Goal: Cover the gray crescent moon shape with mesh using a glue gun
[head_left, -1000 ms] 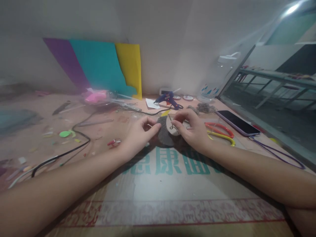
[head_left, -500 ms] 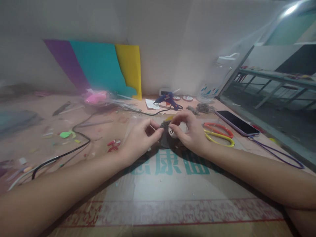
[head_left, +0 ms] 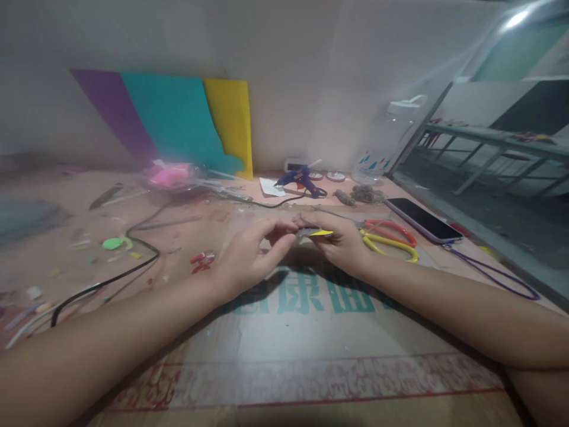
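Over the middle of the table, a small flat grey craft piece with a yellow part (head_left: pixel 320 233) is held between my two hands, seen nearly edge-on. My left hand (head_left: pixel 255 252) pinches its left end with thumb and forefinger. Around its right side my right hand (head_left: pixel 347 244) is closed, with the fingers partly hidden behind and under the piece. Just right of that hand lie scissors (head_left: pixel 391 246) with one red and one yellow handle; their blades reach behind the hand.
A blue glue gun (head_left: pixel 299 178) rests at the back near grey fibre clumps (head_left: pixel 364 194). Right stand a clear bottle (head_left: pixel 377 148) and a phone (head_left: pixel 424 220) with a purple strap. A black cable (head_left: pixel 111 279) crosses the left among scraps. Coloured sheets (head_left: pixel 169 118) lean on the wall.
The craft piece has been tipped from facing me to nearly edge-on; its white round part is out of sight and more yellow shows. My right fingers have closed further around it.
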`<state>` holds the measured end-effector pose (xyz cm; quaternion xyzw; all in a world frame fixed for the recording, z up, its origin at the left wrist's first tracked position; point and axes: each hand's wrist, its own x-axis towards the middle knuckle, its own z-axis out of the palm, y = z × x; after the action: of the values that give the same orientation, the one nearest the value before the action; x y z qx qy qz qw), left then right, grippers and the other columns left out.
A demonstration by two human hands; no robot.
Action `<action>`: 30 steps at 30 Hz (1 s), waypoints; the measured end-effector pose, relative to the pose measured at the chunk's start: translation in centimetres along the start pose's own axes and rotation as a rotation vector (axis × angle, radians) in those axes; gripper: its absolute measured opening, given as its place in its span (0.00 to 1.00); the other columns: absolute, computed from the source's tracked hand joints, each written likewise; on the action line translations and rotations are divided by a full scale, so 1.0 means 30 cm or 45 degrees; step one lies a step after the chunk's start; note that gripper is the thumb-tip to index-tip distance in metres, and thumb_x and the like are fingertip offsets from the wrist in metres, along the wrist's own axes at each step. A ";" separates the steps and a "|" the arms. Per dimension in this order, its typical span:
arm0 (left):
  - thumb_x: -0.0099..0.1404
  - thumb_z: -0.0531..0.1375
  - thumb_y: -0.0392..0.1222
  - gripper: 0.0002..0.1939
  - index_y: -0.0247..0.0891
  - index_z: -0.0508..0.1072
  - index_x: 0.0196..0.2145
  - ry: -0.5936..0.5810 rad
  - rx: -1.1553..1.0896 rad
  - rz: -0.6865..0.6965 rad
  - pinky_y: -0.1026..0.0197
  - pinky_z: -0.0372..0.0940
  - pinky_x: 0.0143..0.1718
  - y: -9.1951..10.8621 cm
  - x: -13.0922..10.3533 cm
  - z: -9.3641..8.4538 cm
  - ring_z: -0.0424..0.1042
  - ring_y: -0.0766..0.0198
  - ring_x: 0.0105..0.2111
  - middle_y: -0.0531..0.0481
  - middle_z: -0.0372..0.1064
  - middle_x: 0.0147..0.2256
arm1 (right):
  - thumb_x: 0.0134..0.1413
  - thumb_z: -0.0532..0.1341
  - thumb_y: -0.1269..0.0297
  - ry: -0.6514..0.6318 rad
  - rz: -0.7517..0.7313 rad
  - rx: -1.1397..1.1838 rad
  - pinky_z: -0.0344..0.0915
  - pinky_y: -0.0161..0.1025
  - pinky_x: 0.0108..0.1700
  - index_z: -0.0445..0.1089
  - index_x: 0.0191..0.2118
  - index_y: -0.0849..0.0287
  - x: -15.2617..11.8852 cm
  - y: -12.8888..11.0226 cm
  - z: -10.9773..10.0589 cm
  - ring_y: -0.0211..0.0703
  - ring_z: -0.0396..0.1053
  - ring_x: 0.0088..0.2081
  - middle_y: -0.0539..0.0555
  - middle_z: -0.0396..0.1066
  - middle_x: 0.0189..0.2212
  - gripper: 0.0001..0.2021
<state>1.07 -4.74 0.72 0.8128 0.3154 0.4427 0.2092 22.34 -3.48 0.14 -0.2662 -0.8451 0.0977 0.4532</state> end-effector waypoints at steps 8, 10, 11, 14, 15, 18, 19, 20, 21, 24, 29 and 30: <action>0.66 0.59 0.44 0.08 0.41 0.76 0.39 0.009 -0.010 -0.144 0.63 0.67 0.37 0.023 -0.009 0.001 0.73 0.64 0.34 0.51 0.76 0.34 | 0.61 0.57 0.69 -0.095 0.024 -0.070 0.69 0.46 0.51 0.74 0.44 0.56 0.010 -0.012 -0.009 0.46 0.73 0.47 0.59 0.76 0.43 0.10; 0.65 0.59 0.44 0.08 0.41 0.76 0.39 0.002 -0.002 -0.160 0.64 0.66 0.36 0.024 -0.007 0.002 0.73 0.64 0.35 0.51 0.76 0.34 | 0.61 0.56 0.71 -0.075 -0.006 -0.106 0.70 0.45 0.50 0.74 0.44 0.56 0.009 -0.008 -0.009 0.45 0.73 0.47 0.58 0.76 0.43 0.11; 0.65 0.59 0.44 0.08 0.40 0.76 0.38 -0.002 -0.002 -0.171 0.64 0.66 0.37 0.024 -0.005 0.003 0.73 0.64 0.35 0.51 0.76 0.34 | 0.60 0.56 0.72 -0.073 -0.013 -0.128 0.70 0.44 0.49 0.74 0.44 0.56 0.008 -0.004 -0.009 0.44 0.73 0.46 0.58 0.76 0.43 0.11; 0.65 0.59 0.45 0.08 0.40 0.75 0.37 -0.025 -0.013 -0.202 0.63 0.66 0.37 0.025 0.001 0.002 0.73 0.64 0.34 0.51 0.76 0.34 | 0.59 0.57 0.73 -0.098 -0.017 -0.201 0.70 0.43 0.48 0.74 0.45 0.55 0.003 0.004 -0.009 0.44 0.74 0.45 0.58 0.75 0.43 0.13; 0.65 0.59 0.45 0.08 0.40 0.75 0.36 -0.033 -0.014 -0.214 0.63 0.66 0.38 0.025 0.003 0.002 0.73 0.64 0.34 0.51 0.76 0.34 | 0.58 0.57 0.74 -0.105 -0.020 -0.227 0.70 0.43 0.48 0.74 0.45 0.55 0.002 0.005 -0.009 0.44 0.74 0.45 0.58 0.75 0.44 0.13; 0.65 0.59 0.45 0.08 0.40 0.76 0.36 -0.052 -0.006 -0.234 0.63 0.66 0.37 0.023 0.006 0.002 0.73 0.64 0.34 0.51 0.76 0.34 | 0.57 0.55 0.77 -0.098 -0.055 -0.292 0.71 0.42 0.47 0.74 0.45 0.55 0.001 0.005 -0.009 0.44 0.74 0.45 0.57 0.75 0.43 0.16; 0.65 0.59 0.45 0.08 0.39 0.76 0.35 -0.058 -0.001 -0.235 0.63 0.66 0.37 0.021 0.007 0.003 0.72 0.64 0.34 0.51 0.76 0.33 | 0.57 0.54 0.77 -0.094 -0.068 -0.307 0.71 0.41 0.47 0.74 0.45 0.55 0.002 0.004 -0.008 0.43 0.74 0.44 0.57 0.75 0.42 0.17; 0.65 0.59 0.45 0.08 0.39 0.76 0.35 -0.063 0.004 -0.235 0.64 0.66 0.37 0.020 0.008 0.004 0.72 0.64 0.34 0.52 0.76 0.33 | 0.57 0.54 0.78 -0.090 -0.082 -0.318 0.71 0.40 0.46 0.75 0.45 0.56 0.002 0.003 -0.008 0.43 0.74 0.44 0.57 0.75 0.41 0.16; 0.65 0.59 0.45 0.08 0.39 0.76 0.35 -0.067 0.008 -0.235 0.64 0.66 0.36 0.018 0.008 0.005 0.72 0.64 0.34 0.52 0.76 0.33 | 0.57 0.55 0.78 -0.090 -0.093 -0.327 0.71 0.40 0.45 0.75 0.44 0.56 0.003 0.002 -0.008 0.43 0.74 0.43 0.57 0.75 0.41 0.16; 0.66 0.58 0.45 0.09 0.39 0.75 0.35 -0.067 0.014 -0.230 0.64 0.66 0.36 0.015 0.009 0.007 0.73 0.64 0.34 0.52 0.76 0.33 | 0.59 0.56 0.76 -0.107 -0.109 -0.339 0.71 0.39 0.43 0.75 0.43 0.58 0.004 0.000 -0.007 0.43 0.74 0.42 0.57 0.75 0.40 0.13; 0.65 0.59 0.42 0.06 0.39 0.75 0.34 -0.073 0.019 -0.222 0.66 0.66 0.35 0.010 0.010 0.004 0.72 0.66 0.33 0.54 0.75 0.32 | 0.59 0.57 0.73 -0.091 -0.139 -0.389 0.70 0.37 0.38 0.75 0.41 0.59 0.003 0.005 -0.004 0.42 0.73 0.38 0.57 0.76 0.36 0.10; 0.65 0.59 0.42 0.06 0.39 0.75 0.35 -0.072 0.019 -0.229 0.66 0.65 0.35 0.009 0.010 0.003 0.72 0.66 0.33 0.54 0.75 0.32 | 0.59 0.57 0.73 -0.093 -0.147 -0.401 0.69 0.37 0.38 0.75 0.40 0.59 0.004 0.006 -0.004 0.42 0.73 0.37 0.56 0.76 0.35 0.10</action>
<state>1.35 -4.73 1.02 0.7950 0.3843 0.3966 0.2509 22.45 -3.28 0.22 -0.2811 -0.8798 -0.0525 0.3797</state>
